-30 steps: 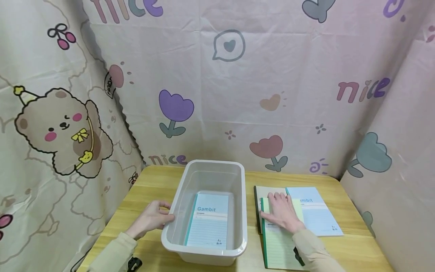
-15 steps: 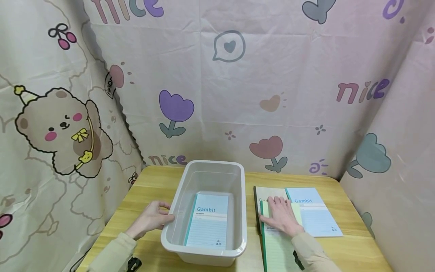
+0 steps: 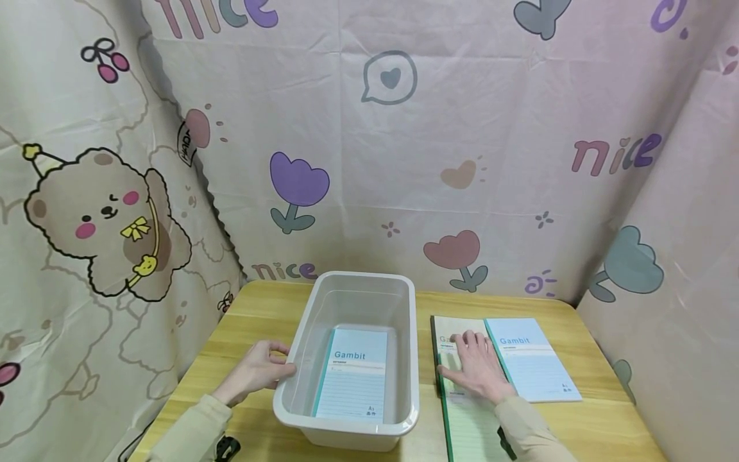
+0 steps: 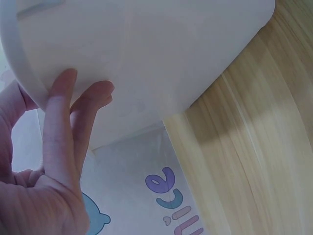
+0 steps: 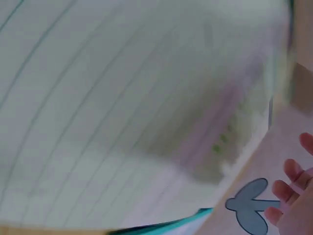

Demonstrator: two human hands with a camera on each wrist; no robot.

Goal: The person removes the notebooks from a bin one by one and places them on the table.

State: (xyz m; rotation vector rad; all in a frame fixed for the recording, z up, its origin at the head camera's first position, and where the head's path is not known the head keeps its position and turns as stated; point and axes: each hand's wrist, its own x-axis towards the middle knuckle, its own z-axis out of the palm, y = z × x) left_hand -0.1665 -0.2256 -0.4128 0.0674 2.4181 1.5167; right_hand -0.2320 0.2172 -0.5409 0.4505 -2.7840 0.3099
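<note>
On the left, my left hand [image 3: 254, 373] grips the rim of a beige plastic bin [image 3: 408, 359], its thumb over the edge. In the left wrist view, fingers [image 4: 57, 122] press the bin's outer wall. A blue "Gambit" notebook [image 3: 352, 378] lies flat inside the bin. My right hand [image 3: 480, 369] lies spread over a green notebook [image 3: 470, 427], fingertips past its top edge and thumb near its bound side. The green notebook partly covers a cream notebook with a dark spine [image 3: 456, 325]. Ruled lines of the green cover [image 5: 88, 112] fill the right wrist view.
A second blue notebook [image 3: 539, 366] lies on the right, beside the cream one. All stand on a wooden table [image 3: 612, 423], with a printed cloth curtain [image 3: 369, 192] behind and at the sides. A dark cord [image 3: 135, 443] runs near the front left.
The green notebook has slid toward me, uncovering more of the cream and blue notebooks. My right hand has shifted only slightly. The left hand and bin have stayed in place.
</note>
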